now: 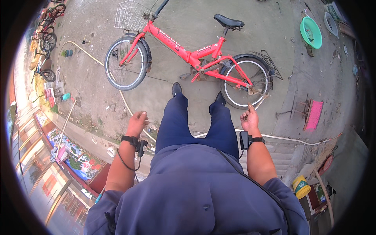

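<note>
A red bicycle [192,58] with a wire front basket [131,15] and a black saddle [229,21] stands side-on before my feet. My right hand [249,118] is closed, gripping a slim, light-coloured tool [260,102] that looks like a wrench. The tool's far end points up beside the lower edge of the bicycle's rear wheel [246,82]; whether they touch, I cannot tell. My left hand [137,124] hangs free to the left of my legs, below the front wheel [126,63]. Its fingers are loosely bent and apart, with nothing visible in them.
A pale hose [290,138] runs across the ground by my legs. A green basin [311,32] lies at the far right, a pink-topped stool [313,114] nearer. Several bikes [49,42] line the far left. A yellow container [301,187] sits at the lower right.
</note>
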The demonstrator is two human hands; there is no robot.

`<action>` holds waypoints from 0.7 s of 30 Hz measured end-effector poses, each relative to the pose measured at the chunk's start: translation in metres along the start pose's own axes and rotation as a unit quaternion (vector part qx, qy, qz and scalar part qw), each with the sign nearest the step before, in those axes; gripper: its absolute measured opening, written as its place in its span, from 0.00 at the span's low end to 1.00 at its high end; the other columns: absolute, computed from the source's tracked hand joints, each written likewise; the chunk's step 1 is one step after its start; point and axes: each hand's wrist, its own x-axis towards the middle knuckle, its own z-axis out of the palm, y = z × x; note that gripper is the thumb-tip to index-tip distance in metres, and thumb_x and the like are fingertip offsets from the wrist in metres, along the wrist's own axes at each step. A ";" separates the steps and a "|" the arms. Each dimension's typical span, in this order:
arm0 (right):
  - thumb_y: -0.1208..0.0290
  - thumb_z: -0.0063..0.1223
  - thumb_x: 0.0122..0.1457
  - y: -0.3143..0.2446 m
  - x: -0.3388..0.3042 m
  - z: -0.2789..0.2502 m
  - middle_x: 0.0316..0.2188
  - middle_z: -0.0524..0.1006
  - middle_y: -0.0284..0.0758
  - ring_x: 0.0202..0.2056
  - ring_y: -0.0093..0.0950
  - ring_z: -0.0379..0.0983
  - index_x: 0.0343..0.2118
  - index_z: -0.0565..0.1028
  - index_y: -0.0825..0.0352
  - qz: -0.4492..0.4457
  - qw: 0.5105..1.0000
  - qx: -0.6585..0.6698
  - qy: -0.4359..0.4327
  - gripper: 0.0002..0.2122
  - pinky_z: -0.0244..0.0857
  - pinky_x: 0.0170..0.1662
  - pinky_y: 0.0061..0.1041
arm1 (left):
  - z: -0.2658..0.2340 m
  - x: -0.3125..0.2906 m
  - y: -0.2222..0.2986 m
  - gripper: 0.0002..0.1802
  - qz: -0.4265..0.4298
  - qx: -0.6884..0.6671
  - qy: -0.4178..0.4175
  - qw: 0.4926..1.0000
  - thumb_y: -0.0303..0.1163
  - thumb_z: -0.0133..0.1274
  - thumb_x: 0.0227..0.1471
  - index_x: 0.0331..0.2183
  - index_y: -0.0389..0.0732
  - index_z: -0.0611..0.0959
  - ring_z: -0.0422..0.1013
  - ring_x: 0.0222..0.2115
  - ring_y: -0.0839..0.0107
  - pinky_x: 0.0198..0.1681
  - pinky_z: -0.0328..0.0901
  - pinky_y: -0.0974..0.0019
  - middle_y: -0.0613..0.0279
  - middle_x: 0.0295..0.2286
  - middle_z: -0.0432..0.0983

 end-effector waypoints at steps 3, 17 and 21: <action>0.63 0.48 0.71 0.034 0.020 0.031 0.18 0.61 0.23 0.22 0.21 0.64 0.55 0.75 0.56 0.008 0.996 0.085 0.005 0.13 0.62 0.28 0.22 | -0.011 0.042 0.003 0.21 -0.007 0.052 -0.013 0.999 0.46 0.55 0.63 0.48 0.38 0.80 0.77 0.32 0.73 0.32 0.68 0.68 0.61 0.35 0.80; 0.59 0.37 0.74 0.192 0.243 0.193 0.67 0.65 0.37 0.59 0.40 0.72 0.72 0.54 0.51 0.008 0.929 0.342 0.140 0.25 0.68 0.60 0.38 | -0.096 0.325 -0.058 0.46 -0.157 -0.025 0.104 0.982 0.61 0.52 0.62 0.66 0.37 0.62 0.65 0.62 0.56 0.59 0.63 0.51 0.46 0.64 0.63; 0.60 0.38 0.74 0.211 0.277 0.223 0.66 0.66 0.36 0.61 0.39 0.70 0.70 0.57 0.54 0.003 0.919 0.373 0.131 0.24 0.65 0.63 0.40 | -0.104 0.362 -0.093 0.53 -0.207 -0.175 0.153 0.950 0.64 0.51 0.61 0.70 0.37 0.53 0.61 0.65 0.52 0.61 0.62 0.49 0.42 0.66 0.57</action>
